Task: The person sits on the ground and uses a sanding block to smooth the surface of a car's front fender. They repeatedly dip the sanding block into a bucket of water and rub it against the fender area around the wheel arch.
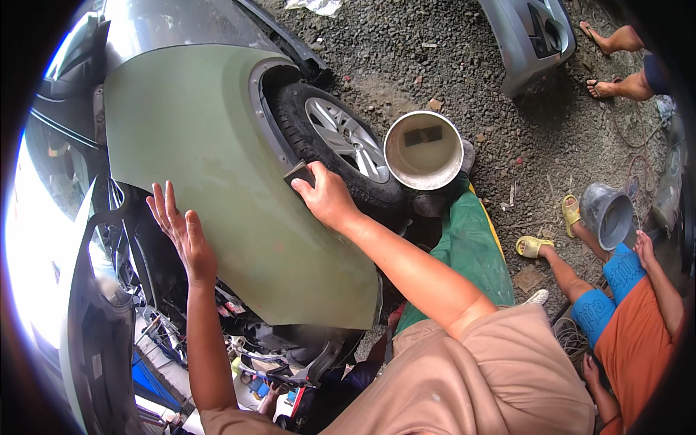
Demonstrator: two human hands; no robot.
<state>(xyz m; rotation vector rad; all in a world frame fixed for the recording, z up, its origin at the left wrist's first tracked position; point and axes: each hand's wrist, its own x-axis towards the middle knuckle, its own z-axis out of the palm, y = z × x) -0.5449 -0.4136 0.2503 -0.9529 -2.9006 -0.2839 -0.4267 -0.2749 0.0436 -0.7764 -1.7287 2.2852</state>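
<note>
A car's front fender (pixel 188 123) in dull olive green lies before me, its curved arch around a wheel (pixel 349 139) with silver spokes. My right hand (pixel 328 199) grips a small dark sanding block (pixel 298 172) against the fender near the arch's lip. Raised over the fender's left part, my left hand (pixel 187 239) has its fingers spread and holds nothing. Beside the wheel, a pale round bucket (pixel 423 180) contains cloudy water and a dark rectangular piece (pixel 423 136).
Exposed engine-bay parts (pixel 290 362) lie below the fender. A grey bumper (pixel 507 43) stands on the gravel (pixel 406 65). To the right, a person in an orange shirt (pixel 638 341) sits near a grey bucket (pixel 603 210). Another person's legs (pixel 623 87) show at upper right.
</note>
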